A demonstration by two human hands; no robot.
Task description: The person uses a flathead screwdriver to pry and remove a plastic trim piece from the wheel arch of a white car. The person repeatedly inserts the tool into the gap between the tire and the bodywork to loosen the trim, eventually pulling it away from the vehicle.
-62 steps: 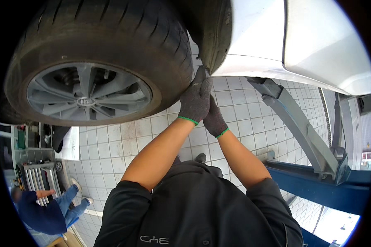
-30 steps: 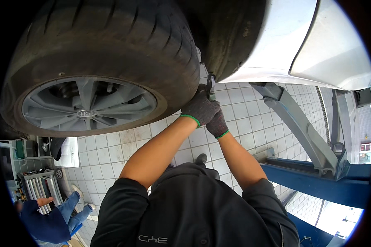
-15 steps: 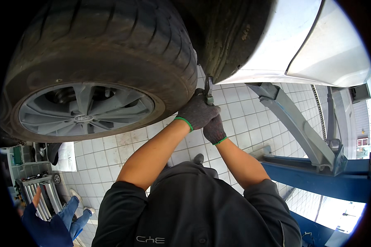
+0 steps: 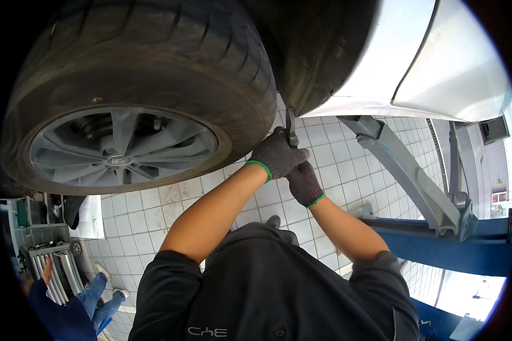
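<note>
My left hand (image 4: 276, 153), in a dark knit glove with a green cuff, is closed around a slim metal tool (image 4: 291, 131). The tool points up, its tip close to the lower edge of the dark wheel-arch liner (image 4: 313, 85). Just below and to the right, my right hand (image 4: 305, 183), gloved the same way, is closed against the left and around the tool's lower end; its fingers are partly hidden. Beside my left hand hangs a large tire (image 4: 170, 85) on a grey spoked wheel (image 4: 119, 159).
A white car body panel (image 4: 426, 74) hangs above on the right. A grey lift arm (image 4: 409, 170) and a blue lift beam (image 4: 455, 244) stand to my right. At lower left, a person in blue jeans (image 4: 94, 295) is near a tool cart (image 4: 54, 270). Light tiles cover the floor (image 4: 136, 227).
Both hands and the tool have shifted slightly down and to the right, with my right elbow further out. The tool's tip stays close to the liner's edge.
</note>
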